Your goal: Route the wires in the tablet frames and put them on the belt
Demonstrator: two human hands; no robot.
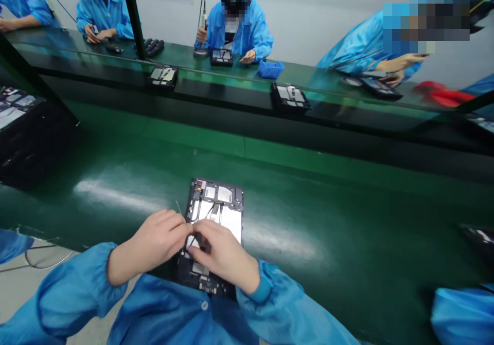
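Observation:
An opened tablet [233, 224] lies on the green bench in front of me, its silver battery, dark cables and circuit boards exposed. At its left edge my left hand [160, 236] is closed, fingertips pressed together; what they pinch is hidden. My right hand [224, 252] reaches over the lower half of the tablet with thumb and fingers curled in, meeting the left fingertips. A dark cable [195, 239] passes beside the right fingers, but I cannot tell whether they grip it. A thin pale strand sticks up near my left knuckles.
A stack of opened tablets [23, 111] stands on the left. Across the bench, a raised conveyor ledge carries a tablet in a black tray [291, 97] and another [163, 76]. Several co-workers in blue sit beyond, near a blue bin [270, 69]. A blue sleeve [461, 314] is at lower right.

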